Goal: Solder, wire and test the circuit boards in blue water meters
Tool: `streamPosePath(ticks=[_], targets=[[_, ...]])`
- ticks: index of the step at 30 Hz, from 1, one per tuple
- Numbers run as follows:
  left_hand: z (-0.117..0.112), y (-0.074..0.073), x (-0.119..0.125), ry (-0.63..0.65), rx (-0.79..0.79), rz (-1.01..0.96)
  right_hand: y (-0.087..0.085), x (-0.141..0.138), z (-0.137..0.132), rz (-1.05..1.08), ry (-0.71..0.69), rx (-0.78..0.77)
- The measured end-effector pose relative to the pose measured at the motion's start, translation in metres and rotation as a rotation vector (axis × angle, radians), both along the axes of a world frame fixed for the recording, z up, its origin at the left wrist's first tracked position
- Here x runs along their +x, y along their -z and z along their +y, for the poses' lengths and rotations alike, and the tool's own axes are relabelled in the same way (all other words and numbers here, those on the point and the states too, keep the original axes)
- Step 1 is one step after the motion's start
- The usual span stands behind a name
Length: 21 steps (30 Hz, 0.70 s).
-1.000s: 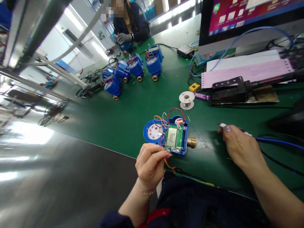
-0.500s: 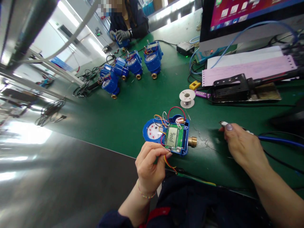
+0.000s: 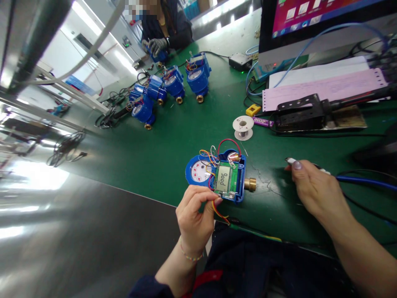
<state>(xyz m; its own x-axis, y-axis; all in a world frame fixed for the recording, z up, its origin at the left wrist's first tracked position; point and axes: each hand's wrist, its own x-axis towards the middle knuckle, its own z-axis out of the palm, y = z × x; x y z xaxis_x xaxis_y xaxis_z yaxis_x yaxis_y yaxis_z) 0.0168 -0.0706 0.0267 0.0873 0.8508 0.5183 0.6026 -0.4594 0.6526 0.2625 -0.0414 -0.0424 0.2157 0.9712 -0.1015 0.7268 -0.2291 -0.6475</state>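
Note:
A blue water meter (image 3: pixel 240 194) lies on the green table, its housing exposing a green circuit board (image 3: pixel 233 182) whose display (image 3: pixel 223 179) reads "good". Red, yellow and white wires loop from the board towards the round dial (image 3: pixel 200 171). My left hand (image 3: pixel 196 209) is closed in a pinch at the board's near edge, on a wire connector with red and yellow wires (image 3: pixel 221 213); the fingertips hide most of the connector. Well right of the meter's brass fitting (image 3: pixel 250 184), my right hand (image 3: pixel 319 190) is closed around a slim white probe-like piece (image 3: pixel 291 160) with a dark tip.
A solder spool (image 3: pixel 243 127) stands behind the meter. Several blue meters (image 3: pixel 197 80) are farther back, near a co-worker's gloved hands (image 3: pixel 157 45). At right are a black soldering iron holder (image 3: pixel 297 111), papers (image 3: pixel 319 93), a monitor (image 3: pixel 325 18) and a blue cable (image 3: pixel 362 180).
The view has shifted slightly, so the table things appear a little farther left. Both hands keep their grips and places beside the meter.

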Motion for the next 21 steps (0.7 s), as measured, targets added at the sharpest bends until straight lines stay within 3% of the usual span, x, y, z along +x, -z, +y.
streamPosePath(ticks=[10,18,21], targets=[[0.004,0.002,0.001,0.010,-0.042,-0.023,-0.004,0.000,-0.001,-0.046,-0.002,0.002],[0.008,0.004,-0.001,0.066,-0.024,-0.030,0.002,0.008,0.022,-0.505,-0.162,0.025],[0.009,0.005,-0.004,0.078,-0.040,-0.050,0.001,0.016,0.026,-0.543,-0.212,0.152]])
